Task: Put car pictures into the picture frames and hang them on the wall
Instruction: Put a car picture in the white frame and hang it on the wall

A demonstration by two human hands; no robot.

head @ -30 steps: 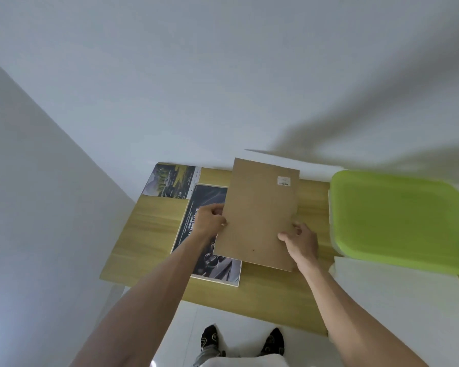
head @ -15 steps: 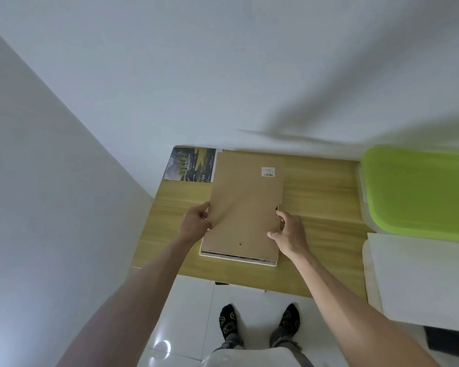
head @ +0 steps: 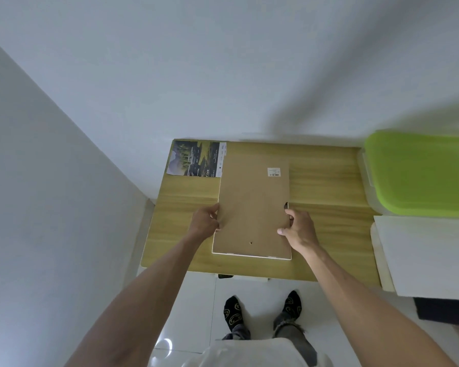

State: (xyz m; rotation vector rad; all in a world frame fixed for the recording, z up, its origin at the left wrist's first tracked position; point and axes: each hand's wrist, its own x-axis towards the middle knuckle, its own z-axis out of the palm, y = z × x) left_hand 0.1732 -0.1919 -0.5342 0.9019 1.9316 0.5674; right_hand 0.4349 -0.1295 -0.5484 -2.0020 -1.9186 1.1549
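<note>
Nearest the person, both forearms reach forward over the white floor tiles to the front half of the pale wooden table (head: pixel 326 181). The left hand (head: pixel 206 221) has its fingers curled round the left long edge of the flat brown fibreboard backing panel (head: pixel 252 202), and the right hand (head: pixel 297 227) grips the opposite long edge, thumb lying on the top face and fingers tucked beside or under the edge. The panel lies directly between the hands, its long axis running straight away from the person, and both hands hold it on its near half, about equally close. Beneath it, a thin white picture frame (head: pixel 249 256) shows as a rim along the near edge and the near left side; the panel seems to sit within or on that rim, though whether it is fully seated cannot be told from here. Any seating push would likely go straight down, with the far end unsupported by either hand. Farther off, a landscape car picture (head: pixel 194 160) lies at the table's far left corner, its right edge tucked under the panel. To the right sits a lime-green plastic lid (head: pixel 419 173), with a white board (head: pixel 424 255) nearer.
</note>
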